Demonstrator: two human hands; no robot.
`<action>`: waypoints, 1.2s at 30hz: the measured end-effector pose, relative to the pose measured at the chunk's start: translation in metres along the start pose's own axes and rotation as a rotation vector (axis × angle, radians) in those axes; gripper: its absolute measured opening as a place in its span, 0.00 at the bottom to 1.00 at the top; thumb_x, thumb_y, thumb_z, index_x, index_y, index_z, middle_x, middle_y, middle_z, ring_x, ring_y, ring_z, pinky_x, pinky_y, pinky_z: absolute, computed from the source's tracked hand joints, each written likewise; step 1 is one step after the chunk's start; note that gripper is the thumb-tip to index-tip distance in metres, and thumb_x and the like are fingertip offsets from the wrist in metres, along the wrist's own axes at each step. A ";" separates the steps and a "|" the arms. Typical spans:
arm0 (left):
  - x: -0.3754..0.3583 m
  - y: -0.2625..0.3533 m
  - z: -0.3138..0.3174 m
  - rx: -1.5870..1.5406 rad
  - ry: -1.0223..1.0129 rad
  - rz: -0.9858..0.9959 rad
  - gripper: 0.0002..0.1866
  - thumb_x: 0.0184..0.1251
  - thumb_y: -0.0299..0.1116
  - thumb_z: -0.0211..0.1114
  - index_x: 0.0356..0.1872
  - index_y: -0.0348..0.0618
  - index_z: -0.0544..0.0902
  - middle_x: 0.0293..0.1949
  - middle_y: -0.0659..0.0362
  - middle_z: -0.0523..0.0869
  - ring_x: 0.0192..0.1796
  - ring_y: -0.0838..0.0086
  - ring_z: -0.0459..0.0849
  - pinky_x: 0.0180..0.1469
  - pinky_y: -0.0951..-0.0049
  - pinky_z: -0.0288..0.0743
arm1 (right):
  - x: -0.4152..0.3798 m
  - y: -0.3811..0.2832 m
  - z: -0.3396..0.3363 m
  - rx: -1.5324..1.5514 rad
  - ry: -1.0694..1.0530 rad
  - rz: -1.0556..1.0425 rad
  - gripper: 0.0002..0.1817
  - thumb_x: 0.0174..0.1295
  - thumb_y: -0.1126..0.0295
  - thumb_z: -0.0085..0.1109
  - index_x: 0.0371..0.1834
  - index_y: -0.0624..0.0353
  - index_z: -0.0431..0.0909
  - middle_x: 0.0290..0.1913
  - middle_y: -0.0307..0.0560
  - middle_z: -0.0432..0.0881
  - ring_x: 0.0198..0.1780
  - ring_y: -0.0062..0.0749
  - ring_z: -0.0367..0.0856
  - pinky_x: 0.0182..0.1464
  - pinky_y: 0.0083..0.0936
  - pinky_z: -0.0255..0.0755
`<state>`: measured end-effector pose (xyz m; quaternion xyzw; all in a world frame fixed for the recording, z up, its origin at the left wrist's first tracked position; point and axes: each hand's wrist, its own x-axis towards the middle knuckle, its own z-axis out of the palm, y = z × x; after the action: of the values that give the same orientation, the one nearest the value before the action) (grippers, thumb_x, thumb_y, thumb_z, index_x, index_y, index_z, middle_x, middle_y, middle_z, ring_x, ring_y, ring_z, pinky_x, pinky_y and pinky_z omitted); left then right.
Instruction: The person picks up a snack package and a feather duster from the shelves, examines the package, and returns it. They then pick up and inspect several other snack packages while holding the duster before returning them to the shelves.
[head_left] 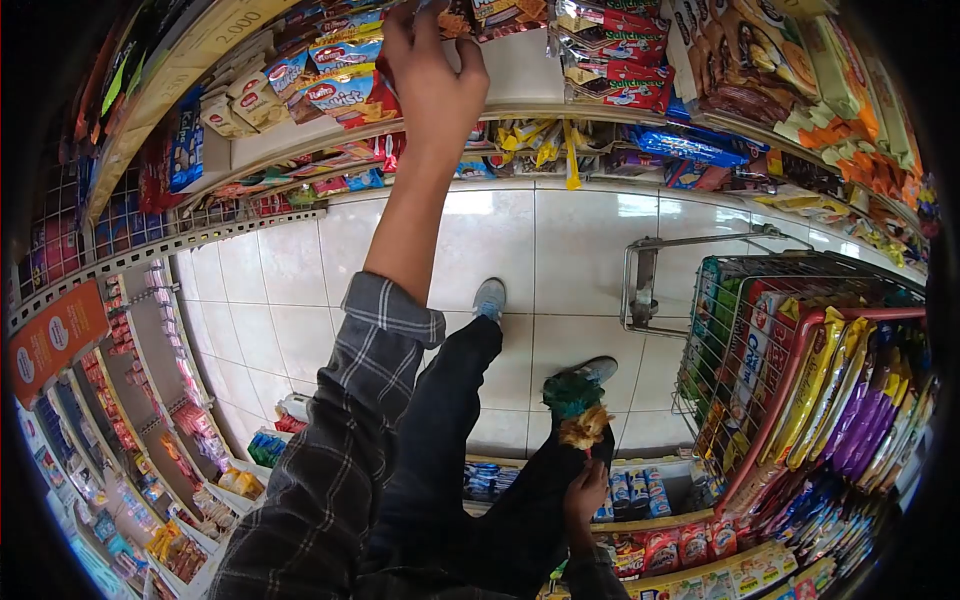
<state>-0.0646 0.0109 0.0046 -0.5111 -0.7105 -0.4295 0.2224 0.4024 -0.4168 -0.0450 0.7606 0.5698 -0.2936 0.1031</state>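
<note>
Left hand (438,88) spreads beside snack packets (350,95) while right hand (586,494) grips a duster (584,426).

A wire cart (722,345) stands on pale tiles (480,245) — orange sign (58,340) at far left

- Toward 8 o'clock, a dark grey plaid sleeve (325,450) is worn, crossed by thin white lines, its cuff (393,312) folded back.
- Toward 5 o'clock, a second dark sleeve (592,577) is seen.
- Both legs are covered by dark trousers (425,450).
- Greyish shoes are worn, one central (490,298), one toward 4 o'clock (601,369).
</note>
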 end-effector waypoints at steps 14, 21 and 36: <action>0.010 0.025 -0.001 0.009 -0.177 -0.052 0.31 0.59 0.21 0.58 0.67 0.29 0.65 0.63 0.32 0.63 0.64 0.34 0.65 0.64 0.46 0.64 | -0.001 -0.002 -0.001 0.004 -0.016 -0.002 0.09 0.71 0.65 0.45 0.44 0.56 0.74 0.41 0.52 0.79 0.45 0.55 0.77 0.47 0.49 0.65; 0.005 0.043 -0.008 -0.132 -0.220 -0.108 0.26 0.59 0.23 0.60 0.61 0.30 0.72 0.58 0.33 0.70 0.59 0.38 0.71 0.62 0.51 0.68 | -0.005 0.004 0.001 0.016 -0.026 0.016 0.09 0.70 0.66 0.45 0.44 0.55 0.75 0.41 0.49 0.80 0.46 0.52 0.78 0.49 0.47 0.65; -0.036 0.080 -0.006 -0.365 -0.317 -0.143 0.29 0.60 0.38 0.73 0.56 0.31 0.74 0.48 0.46 0.82 0.52 0.59 0.80 0.58 0.63 0.72 | -0.015 0.014 0.001 0.057 -0.012 0.030 0.10 0.71 0.65 0.44 0.45 0.55 0.75 0.43 0.50 0.80 0.47 0.55 0.78 0.51 0.50 0.64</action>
<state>0.0221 -0.0044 0.0116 -0.5522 -0.6815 -0.4798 -0.0188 0.4124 -0.4340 -0.0404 0.7698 0.5491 -0.3129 0.0892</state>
